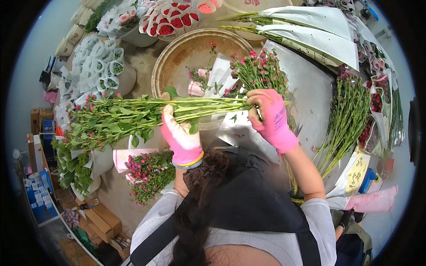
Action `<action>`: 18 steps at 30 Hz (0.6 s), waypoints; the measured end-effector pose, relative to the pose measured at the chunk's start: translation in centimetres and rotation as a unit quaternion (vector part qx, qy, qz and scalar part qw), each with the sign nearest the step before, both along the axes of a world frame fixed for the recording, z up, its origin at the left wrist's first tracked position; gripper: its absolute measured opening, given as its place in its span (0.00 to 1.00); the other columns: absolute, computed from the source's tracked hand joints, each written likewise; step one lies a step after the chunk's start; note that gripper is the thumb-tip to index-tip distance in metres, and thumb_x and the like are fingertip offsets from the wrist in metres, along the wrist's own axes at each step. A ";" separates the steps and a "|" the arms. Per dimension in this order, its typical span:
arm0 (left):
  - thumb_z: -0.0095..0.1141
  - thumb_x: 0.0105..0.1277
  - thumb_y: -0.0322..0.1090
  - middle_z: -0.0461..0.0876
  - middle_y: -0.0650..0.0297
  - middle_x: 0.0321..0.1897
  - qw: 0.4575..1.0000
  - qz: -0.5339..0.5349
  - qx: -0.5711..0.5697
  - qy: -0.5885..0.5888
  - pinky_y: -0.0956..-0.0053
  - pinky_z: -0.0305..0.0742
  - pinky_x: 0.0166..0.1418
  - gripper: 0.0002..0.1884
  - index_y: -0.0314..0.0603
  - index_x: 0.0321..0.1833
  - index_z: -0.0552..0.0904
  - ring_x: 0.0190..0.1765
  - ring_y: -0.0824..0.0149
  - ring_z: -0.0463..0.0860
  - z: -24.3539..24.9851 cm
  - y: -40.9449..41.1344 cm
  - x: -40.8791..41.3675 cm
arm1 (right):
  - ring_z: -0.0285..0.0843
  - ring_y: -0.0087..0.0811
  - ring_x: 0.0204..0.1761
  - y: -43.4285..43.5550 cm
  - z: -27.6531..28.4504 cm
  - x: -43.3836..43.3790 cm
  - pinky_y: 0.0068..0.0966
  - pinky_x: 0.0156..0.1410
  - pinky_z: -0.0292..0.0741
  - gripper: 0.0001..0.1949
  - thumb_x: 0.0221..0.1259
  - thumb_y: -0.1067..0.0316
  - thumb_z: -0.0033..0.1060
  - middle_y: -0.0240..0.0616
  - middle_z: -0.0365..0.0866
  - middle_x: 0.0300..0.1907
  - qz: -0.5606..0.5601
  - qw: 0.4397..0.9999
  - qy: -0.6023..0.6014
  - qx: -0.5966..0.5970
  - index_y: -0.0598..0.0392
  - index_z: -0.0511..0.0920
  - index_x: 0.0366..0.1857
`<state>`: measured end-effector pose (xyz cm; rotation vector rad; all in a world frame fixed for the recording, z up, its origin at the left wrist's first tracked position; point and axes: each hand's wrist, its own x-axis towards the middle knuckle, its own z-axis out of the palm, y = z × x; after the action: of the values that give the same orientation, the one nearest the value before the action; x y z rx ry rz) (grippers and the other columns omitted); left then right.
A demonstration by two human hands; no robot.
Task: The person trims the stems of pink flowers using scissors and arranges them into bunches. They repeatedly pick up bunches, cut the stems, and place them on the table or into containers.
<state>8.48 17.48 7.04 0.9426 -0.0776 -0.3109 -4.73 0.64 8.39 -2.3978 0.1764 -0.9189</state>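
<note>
A long bunch of pink-flowered stems lies sideways across my front, blossoms at the left and bare stem ends at the right. My left hand, in a pink and white work glove, grips the bunch near its middle, thumb over the stems. At the stem ends, my right hand in a pink glove has its fingers curled around the stalks. Beyond the right hand, another bunch of pink flowers rests on the metal table. A larger flower bunch lies at the table's right.
A round brown tub ahead holds wrappers and cut sprigs. White-wrapped bundles cross the table's far side. Buckets of wrapped flowers stand left, with cardboard boxes lower left. Another person is partly visible at lower right.
</note>
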 end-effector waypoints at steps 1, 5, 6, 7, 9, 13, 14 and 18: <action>0.43 0.68 0.46 0.73 0.56 0.51 1.000 -0.007 0.003 -0.011 0.62 0.73 0.56 0.27 0.35 0.65 0.63 0.50 0.62 0.75 -0.3 0.2 0.1 | 0.75 0.40 0.38 0.1 0.1 -0.1 0.32 0.44 0.72 0.07 0.44 0.74 0.56 0.39 0.78 0.36 -0.005 0.999 -0.010 0.051 0.57 0.72 0.29; 0.46 0.67 0.47 0.73 0.57 0.49 1.000 -0.020 -0.001 -0.004 0.62 0.73 0.56 0.28 0.36 0.64 0.64 0.50 0.62 0.75 -1.1 0.6 0.5 | 0.74 0.38 0.40 0.2 0.1 -0.7 0.30 0.48 0.72 0.06 0.50 0.78 0.50 0.44 0.77 0.37 -0.020 0.976 -0.036 0.213 0.59 0.72 0.33; 0.46 0.67 0.47 0.73 0.57 0.49 1.000 -0.020 -0.003 0.000 0.62 0.73 0.56 0.28 0.36 0.64 0.64 0.50 0.62 0.75 -1.2 0.5 0.5 | 0.74 0.38 0.40 0.1 0.2 -0.7 0.30 0.48 0.71 0.06 0.51 0.78 0.50 0.44 0.77 0.37 -0.027 0.971 -0.034 0.235 0.59 0.73 0.34; 0.46 0.67 0.47 0.74 0.57 0.48 1.000 -0.022 -0.005 0.006 0.63 0.73 0.56 0.28 0.37 0.64 0.64 0.50 0.62 0.75 -1.2 0.5 0.4 | 0.75 0.38 0.41 0.0 0.3 -0.7 0.30 0.49 0.71 0.07 0.51 0.77 0.50 0.43 0.77 0.38 -0.033 0.965 -0.032 0.258 0.60 0.73 0.35; 0.47 0.67 0.46 0.74 0.58 0.47 1.000 -0.024 -0.005 -0.004 0.64 0.74 0.55 0.27 0.39 0.64 0.64 0.49 0.63 0.76 -1.1 0.2 0.0 | 0.75 0.37 0.43 -0.3 0.8 -0.6 0.29 0.49 0.72 0.06 0.53 0.75 0.53 0.41 0.78 0.40 -0.026 0.980 0.011 0.196 0.60 0.74 0.35; 0.47 0.67 0.42 0.76 0.60 0.43 0.998 0.046 0.032 -0.010 0.67 0.76 0.51 0.23 0.41 0.63 0.67 0.45 0.66 0.78 -2.1 -0.5 0.6 | 0.76 0.35 0.38 -1.1 0.5 0.2 0.27 0.44 0.73 0.07 0.56 0.71 0.54 0.41 0.79 0.36 -0.100 0.978 0.000 0.180 0.59 0.76 0.37; 0.48 0.67 0.41 0.76 0.60 0.42 0.998 0.039 0.040 -0.008 0.68 0.76 0.49 0.22 0.41 0.62 0.68 0.44 0.67 0.78 -1.9 -0.5 0.8 | 0.76 0.35 0.36 -1.3 0.5 0.4 0.27 0.43 0.73 0.08 0.57 0.70 0.54 0.41 0.79 0.34 -0.120 0.960 0.028 0.252 0.60 0.76 0.37; 0.51 0.65 0.38 0.76 0.61 0.43 0.994 0.041 0.102 0.023 0.73 0.77 0.44 0.21 0.36 0.59 0.70 0.43 0.69 0.79 -1.4 0.0 1.3 | 0.77 0.36 0.29 -3.4 1.7 4.2 0.28 0.40 0.73 0.10 0.58 0.66 0.55 0.40 0.80 0.29 -0.134 0.913 0.199 0.329 0.59 0.78 0.38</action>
<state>9.79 17.52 5.63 1.1369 0.0357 -0.2687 -0.51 -2.80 10.04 -1.9044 0.8457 -0.3659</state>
